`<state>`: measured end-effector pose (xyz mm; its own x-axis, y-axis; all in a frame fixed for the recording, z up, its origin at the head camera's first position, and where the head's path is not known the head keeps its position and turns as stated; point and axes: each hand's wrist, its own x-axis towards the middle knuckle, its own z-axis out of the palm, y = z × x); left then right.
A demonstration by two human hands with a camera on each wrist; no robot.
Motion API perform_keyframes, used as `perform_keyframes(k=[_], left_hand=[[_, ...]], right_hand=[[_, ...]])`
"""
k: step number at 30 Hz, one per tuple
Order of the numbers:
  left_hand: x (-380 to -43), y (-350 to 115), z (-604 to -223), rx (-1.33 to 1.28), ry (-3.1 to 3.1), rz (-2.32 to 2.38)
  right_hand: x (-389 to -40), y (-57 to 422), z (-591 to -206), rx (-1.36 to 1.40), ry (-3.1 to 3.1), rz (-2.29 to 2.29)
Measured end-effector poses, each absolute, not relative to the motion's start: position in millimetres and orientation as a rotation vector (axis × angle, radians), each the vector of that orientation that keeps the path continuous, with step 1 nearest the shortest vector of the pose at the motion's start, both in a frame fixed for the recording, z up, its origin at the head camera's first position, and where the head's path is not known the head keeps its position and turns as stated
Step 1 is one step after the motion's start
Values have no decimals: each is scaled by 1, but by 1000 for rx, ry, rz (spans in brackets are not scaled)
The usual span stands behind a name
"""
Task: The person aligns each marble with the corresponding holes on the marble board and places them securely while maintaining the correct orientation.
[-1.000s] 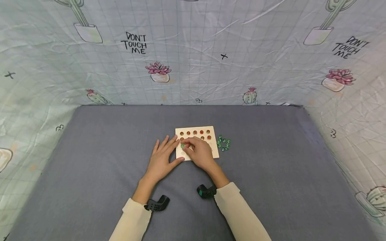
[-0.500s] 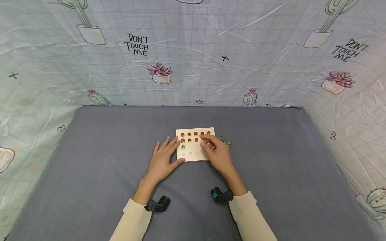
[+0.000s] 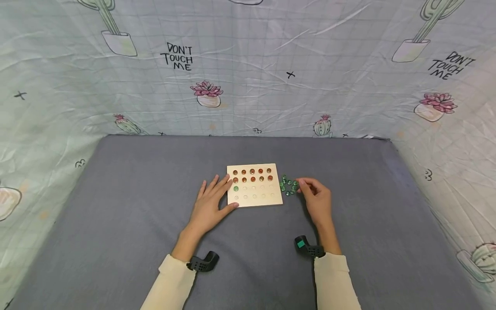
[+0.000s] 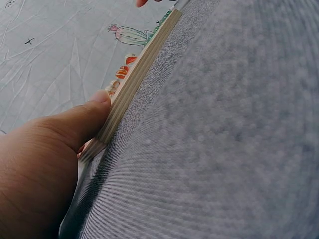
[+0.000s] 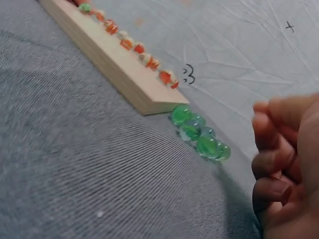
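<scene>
Head: the left hand, fingers spread, rests on the board, likely steadying it; green marbles lie just beside, handy for the right hand. Left wrist: that hand touches the board's edge. Right wrist: fingers curl; pinching anything, I cannot tell.

Over there on the gray cloth-covered table, a pale wooden marble board lies flat, loose green glass marbles clustered just beside its right edge.
</scene>
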<state>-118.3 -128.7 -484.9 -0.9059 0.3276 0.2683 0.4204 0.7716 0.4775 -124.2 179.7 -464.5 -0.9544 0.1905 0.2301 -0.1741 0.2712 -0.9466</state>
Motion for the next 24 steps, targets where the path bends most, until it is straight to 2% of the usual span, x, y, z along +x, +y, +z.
perform_keyframes(k=[11, 24], left_hand=[[-120, -128, -487, -607, -2778, -824], [-123, -129, -486, -594, -2802, -828]], right_hand=[[-123, 192, -473, -124, -2411, 1628], [-129, 193, -474, -55, -2554, 1504]])
